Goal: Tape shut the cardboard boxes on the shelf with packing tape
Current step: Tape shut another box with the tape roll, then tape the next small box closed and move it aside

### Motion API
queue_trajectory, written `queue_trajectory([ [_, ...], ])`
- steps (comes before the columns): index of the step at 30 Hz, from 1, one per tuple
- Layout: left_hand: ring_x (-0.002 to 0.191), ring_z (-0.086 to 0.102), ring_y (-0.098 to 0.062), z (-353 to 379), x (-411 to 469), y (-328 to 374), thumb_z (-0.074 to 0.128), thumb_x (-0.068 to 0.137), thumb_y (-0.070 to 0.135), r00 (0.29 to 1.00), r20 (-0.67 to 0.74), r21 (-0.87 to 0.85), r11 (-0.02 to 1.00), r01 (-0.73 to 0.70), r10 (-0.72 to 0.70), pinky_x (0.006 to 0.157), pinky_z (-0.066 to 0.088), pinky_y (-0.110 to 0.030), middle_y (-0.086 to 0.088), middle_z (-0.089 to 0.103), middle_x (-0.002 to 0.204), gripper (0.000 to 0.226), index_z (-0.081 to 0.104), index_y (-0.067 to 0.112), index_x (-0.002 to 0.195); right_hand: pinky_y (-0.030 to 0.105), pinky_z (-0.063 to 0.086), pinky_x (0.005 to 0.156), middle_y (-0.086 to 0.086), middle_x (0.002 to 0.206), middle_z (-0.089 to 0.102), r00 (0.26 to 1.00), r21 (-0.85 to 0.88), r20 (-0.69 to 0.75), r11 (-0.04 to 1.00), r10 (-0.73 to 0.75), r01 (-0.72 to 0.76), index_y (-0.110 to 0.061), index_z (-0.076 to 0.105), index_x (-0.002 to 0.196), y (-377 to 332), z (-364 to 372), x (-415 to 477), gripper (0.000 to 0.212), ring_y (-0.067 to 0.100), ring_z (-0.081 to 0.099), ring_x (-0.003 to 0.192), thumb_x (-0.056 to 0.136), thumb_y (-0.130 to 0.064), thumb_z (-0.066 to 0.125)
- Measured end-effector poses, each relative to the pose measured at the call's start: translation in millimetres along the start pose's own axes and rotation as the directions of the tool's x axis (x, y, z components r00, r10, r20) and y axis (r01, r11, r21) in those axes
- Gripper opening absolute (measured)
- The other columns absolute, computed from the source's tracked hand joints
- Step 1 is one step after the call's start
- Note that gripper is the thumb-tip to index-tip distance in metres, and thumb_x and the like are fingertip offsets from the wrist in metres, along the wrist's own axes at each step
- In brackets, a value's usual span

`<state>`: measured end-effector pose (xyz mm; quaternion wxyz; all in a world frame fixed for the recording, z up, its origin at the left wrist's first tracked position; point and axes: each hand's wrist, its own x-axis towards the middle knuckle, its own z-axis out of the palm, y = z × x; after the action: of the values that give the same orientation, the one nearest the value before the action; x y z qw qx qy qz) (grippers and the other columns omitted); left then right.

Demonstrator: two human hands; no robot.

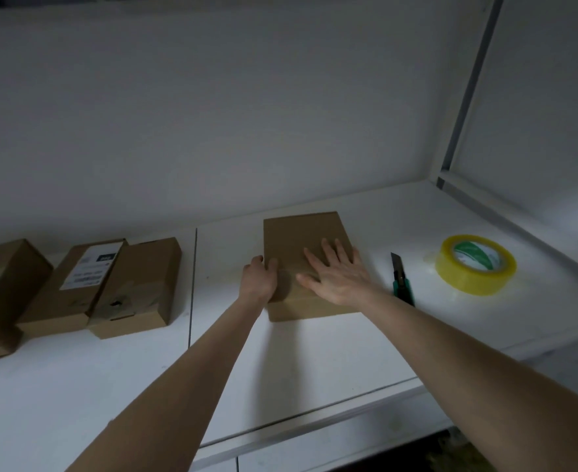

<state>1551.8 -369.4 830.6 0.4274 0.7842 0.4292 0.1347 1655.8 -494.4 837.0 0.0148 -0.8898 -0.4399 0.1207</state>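
A plain brown cardboard box [297, 236] lies flat in the middle of the white shelf [314, 352]. My right hand [337, 274] presses on its top with fingers spread and straight. At the box's left edge my left hand [258, 277] grips the side, thumb on the top face. A roll of yellowish clear packing tape [475, 264] lies flat on the shelf to the right, apart from both hands.
A green-handled utility knife [400, 279] lies between the box and the tape, close to my right wrist. Three more cardboard boxes [137, 284] sit at the left, one bearing a white label [91, 265]. A white back wall and a metal upright [468, 90] bound the shelf.
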Motion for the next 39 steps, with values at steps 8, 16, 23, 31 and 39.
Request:
queue_trajectory([
  [8,0.135,0.038,-0.031,-22.3,0.7,-6.1,0.035,0.103,0.033,1.0,0.005,-0.053,0.999,-0.005,0.006,0.107,0.031,-0.034,-0.016,0.037,0.149,0.053,0.032,0.001,0.145,0.043,0.029,0.113,0.014,0.158,0.023,0.876,0.756,-0.166,0.629,0.453,-0.183,-0.018,0.02,0.155,24.6,-29.0,0.9,0.065,0.034,0.031,0.141,0.101,-0.054,0.029],
  [16,0.094,0.058,-0.028,-16.9,-6.0,-12.7,0.047,0.097,0.046,0.968,0.241,-0.149,0.982,0.113,-0.075,0.076,0.04,-0.027,-0.014,0.062,0.105,0.056,0.058,-0.006,0.115,0.035,0.046,0.086,0.014,0.14,0.049,0.852,0.781,0.149,0.469,0.502,-0.413,-0.003,0.046,0.138,14.2,-13.0,-20.2,0.072,0.032,0.049,0.124,0.088,-0.051,0.065],
  [23,0.084,0.059,-0.018,-43.4,-33.3,-12.2,0.063,0.09,0.032,0.986,0.147,-0.488,0.862,0.137,-0.074,0.074,0.049,-0.03,-0.003,0.062,0.102,0.032,0.052,0.016,0.115,0.044,0.051,0.095,0.01,0.119,0.064,0.905,0.952,0.144,0.192,0.399,-0.236,-0.011,0.057,0.11,-7.3,-16.3,-19.5,0.073,0.031,0.062,0.108,0.058,-0.054,0.086],
  [31,0.098,0.064,-0.022,-122.8,-59.3,-27.9,0.064,0.086,0.031,0.986,-0.143,-0.585,0.811,-0.013,-0.088,0.085,0.053,-0.034,-0.01,0.064,0.12,0.049,0.054,0.012,0.131,0.053,0.055,0.088,0.011,0.1,0.07,0.971,0.995,0.077,-0.083,0.227,-0.059,-0.012,0.063,0.114,-79.1,-36.7,-17.6,0.032,0.03,0.067,0.089,0.085,-0.023,0.072],
  [39,0.101,0.058,-0.027,-210.6,-73.0,-57.2,0.048,0.098,0.031,0.934,-0.313,-0.546,0.837,-0.028,-0.173,0.094,0.05,-0.047,-0.008,0.061,0.115,0.034,0.052,0.016,0.128,0.032,0.059,0.051,0.01,0.094,0.059,0.986,0.983,0.153,-0.089,-0.067,-0.159,-0.013,0.059,0.102,-163.2,-54.2,-15.9,0.014,0.022,0.06,0.083,0.092,-0.022,0.064],
])
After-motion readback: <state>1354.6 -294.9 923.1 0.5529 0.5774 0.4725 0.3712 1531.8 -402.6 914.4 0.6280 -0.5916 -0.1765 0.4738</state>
